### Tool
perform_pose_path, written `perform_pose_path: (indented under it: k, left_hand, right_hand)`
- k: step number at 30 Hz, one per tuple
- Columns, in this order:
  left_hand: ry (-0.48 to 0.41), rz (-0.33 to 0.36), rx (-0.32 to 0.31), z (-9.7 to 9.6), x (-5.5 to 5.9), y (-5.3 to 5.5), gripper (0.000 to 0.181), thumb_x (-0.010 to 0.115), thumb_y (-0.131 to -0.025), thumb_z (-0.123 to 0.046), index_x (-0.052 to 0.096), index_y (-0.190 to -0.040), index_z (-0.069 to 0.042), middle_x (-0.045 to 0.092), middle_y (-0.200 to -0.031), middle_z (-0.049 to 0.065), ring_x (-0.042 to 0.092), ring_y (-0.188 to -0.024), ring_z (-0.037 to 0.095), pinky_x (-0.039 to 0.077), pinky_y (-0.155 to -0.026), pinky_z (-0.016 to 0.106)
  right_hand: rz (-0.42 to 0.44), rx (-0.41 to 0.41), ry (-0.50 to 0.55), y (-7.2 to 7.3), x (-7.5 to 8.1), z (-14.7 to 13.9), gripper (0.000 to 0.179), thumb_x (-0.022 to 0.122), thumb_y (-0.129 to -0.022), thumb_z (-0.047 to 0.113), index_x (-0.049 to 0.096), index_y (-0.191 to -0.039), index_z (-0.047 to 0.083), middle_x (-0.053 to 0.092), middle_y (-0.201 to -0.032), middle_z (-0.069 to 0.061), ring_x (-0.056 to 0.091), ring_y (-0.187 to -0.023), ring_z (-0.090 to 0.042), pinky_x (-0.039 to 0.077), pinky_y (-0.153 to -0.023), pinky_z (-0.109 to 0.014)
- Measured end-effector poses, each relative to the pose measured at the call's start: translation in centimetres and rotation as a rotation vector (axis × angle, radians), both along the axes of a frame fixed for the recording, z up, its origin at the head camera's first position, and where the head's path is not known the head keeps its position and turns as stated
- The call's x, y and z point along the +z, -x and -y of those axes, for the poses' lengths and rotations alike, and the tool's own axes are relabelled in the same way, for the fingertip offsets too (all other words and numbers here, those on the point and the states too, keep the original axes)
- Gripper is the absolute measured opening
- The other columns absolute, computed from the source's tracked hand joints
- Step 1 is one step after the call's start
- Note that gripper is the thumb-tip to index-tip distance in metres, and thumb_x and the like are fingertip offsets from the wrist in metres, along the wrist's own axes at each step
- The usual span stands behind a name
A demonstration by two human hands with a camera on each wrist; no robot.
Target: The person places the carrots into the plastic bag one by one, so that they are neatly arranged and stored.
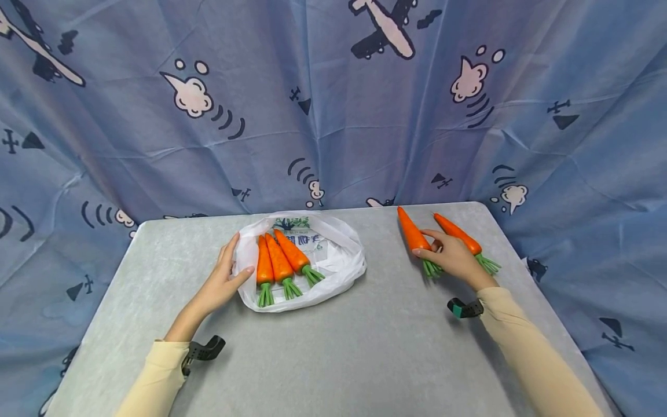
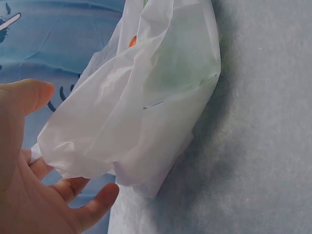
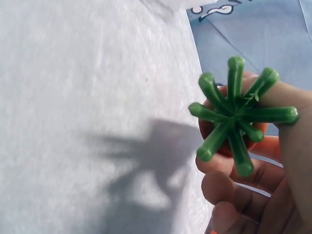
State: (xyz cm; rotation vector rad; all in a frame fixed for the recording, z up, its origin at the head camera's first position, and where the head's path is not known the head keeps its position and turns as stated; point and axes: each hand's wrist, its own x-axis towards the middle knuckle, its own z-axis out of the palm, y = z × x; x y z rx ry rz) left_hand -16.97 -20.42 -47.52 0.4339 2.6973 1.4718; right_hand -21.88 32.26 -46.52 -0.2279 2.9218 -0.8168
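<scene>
The right hand has its thumb and fingers closed about the thick end of a carrot, whose pointed end aims toward the table's far edge. The grip covers part of the orange body; seen end-on from the right wrist, the splayed green stalks hide nearly all the rest. I can't tell whether the tip touches the table. A second carrot lies just to the right of that hand, its stalks showing past the knuckles; whether the two touch, I can't make out.

The left hand is spread wide, thumb well apart from the fingers, at the left rim of a white plastic bag. From its wrist, some fingertips disappear behind the plastic, and it has no firm hold I can see. Three carrots lie side by side in the bag's mouth, stalks toward the person; from the left wrist only a sliver of orange peeps out. The bag's printing is creased and partly covered, too broken to read. Both pale sleeves are cut off at the bottom of the head view.
</scene>
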Motion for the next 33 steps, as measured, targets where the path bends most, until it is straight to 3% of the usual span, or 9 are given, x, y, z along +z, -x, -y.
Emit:
perform_pose_path:
  k: [21, 33]
  left_hand:
    - [-0.001, 0.002, -0.008, -0.1, 0.2, -0.1, 0.086, 0.060, -0.099, -0.019, 0.001, -0.160, -0.011, 0.013, -0.160, 0.027, 0.024, -0.145, 0.046, 0.027, -0.115, 0.066]
    - [0.001, 0.005, -0.006, -0.2, 0.3, -0.2, 0.085, 0.059, -0.099, -0.020, 0.001, -0.160, -0.010, 0.012, -0.160, 0.027, 0.025, -0.145, 0.048, 0.028, -0.114, 0.067]
  right_hand:
    - [0.025, 0.068, 0.036, -0.5, 1.2, 2.8, 0.074, 0.071, -0.086, 0.054, 0.050, -0.144, 0.014, 0.062, -0.087, -0.006, 0.050, -0.065, -0.017, 0.042, -0.055, -0.027]
    - [-0.009, 0.121, 0.064, -0.9, 1.8, 4.8, 0.069, 0.075, -0.084, 0.049, 0.054, -0.141, 0.017, 0.064, -0.085, -0.004, 0.050, -0.066, -0.016, 0.041, -0.052, -0.026]
